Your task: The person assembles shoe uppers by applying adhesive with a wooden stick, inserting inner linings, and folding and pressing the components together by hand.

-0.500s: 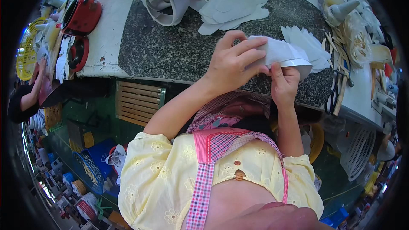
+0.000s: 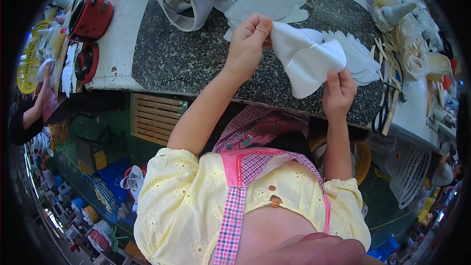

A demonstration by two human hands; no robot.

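Note:
Between my hands, above the speckled dark stone slab, hangs a white shoe upper, opened out with its curved edges showing. My left hand pinches its left corner, the fingers closed. At the right edge, my right hand grips it between thumb and fingers. Just beyond my left hand lies a pile of flat white pieces with rounded ends. A second fan of flat white pieces lies behind the upper, to the right. Farther back and left, several white shoe uppers are heaped.
At the right lie black-handled scissors, tan strips and a grey cone-topped container. A red pot and red-rimmed lid stand left. Beyond, a co-worker's arm reaches to the bench. A wooden slatted rack is below.
The shoe upper went from folded and bunched to spread open. My left hand moved left and away from me with its corner; my right hand shifted slightly right and nearer.

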